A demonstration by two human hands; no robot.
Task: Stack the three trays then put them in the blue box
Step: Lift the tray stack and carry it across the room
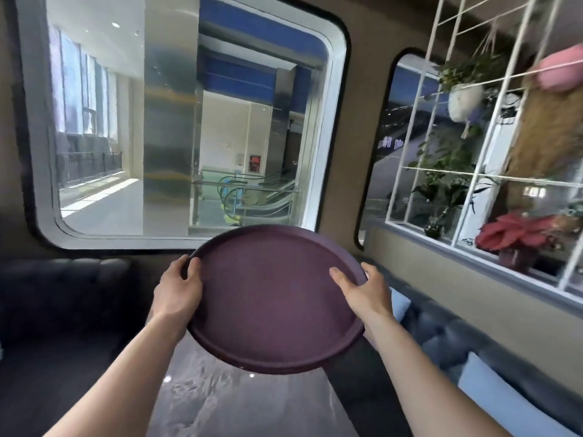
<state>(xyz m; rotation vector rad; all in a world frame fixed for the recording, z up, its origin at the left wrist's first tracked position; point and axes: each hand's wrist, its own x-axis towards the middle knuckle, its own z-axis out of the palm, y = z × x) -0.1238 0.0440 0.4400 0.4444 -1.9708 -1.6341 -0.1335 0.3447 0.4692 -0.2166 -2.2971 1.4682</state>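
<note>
Your left hand (178, 287) and right hand (362, 288) hold the purple tray (274, 298) by opposite rims; keep it level above the bench (239, 408).

Marble table (239, 405) below; dark sofa (63, 298) left; red plant (517, 234) right.

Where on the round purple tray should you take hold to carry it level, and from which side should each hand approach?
Grip the raised rim of the round purple tray at opposite ends of its width, one hand from each side. The left hand and right hand do this here, thumbs over the rim, fingers beneath. The tray is wide, shallow and has no handles, so a two-sided hold seems steadiest.
</note>
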